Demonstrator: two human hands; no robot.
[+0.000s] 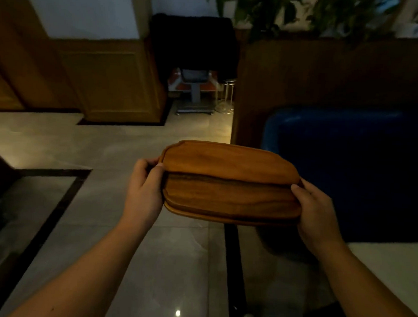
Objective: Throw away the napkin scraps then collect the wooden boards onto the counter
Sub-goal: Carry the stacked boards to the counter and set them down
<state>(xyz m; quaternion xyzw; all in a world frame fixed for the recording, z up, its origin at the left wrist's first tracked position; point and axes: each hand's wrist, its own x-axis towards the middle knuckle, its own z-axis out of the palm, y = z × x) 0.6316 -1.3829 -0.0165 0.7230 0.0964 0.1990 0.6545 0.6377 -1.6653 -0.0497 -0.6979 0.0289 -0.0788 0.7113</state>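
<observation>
A stack of brown wooden boards (230, 185) with rounded corners is held level in front of me, above the tiled floor. The top board is shifted a little away from me, so the darker one beneath shows along the near side. My left hand (144, 188) grips the stack's left end, thumb on top. My right hand (316, 209) grips the right end the same way. No napkin scraps are in view, and no counter can be made out.
A blue upholstered seat (349, 168) with a tall wooden back (324, 77) stands at right. Pale floor tiles (137, 144) with dark border strips lie ahead. Wood panelling (106, 83) fills the left; a dark-draped chair and metal stool (225, 95) stand at the back.
</observation>
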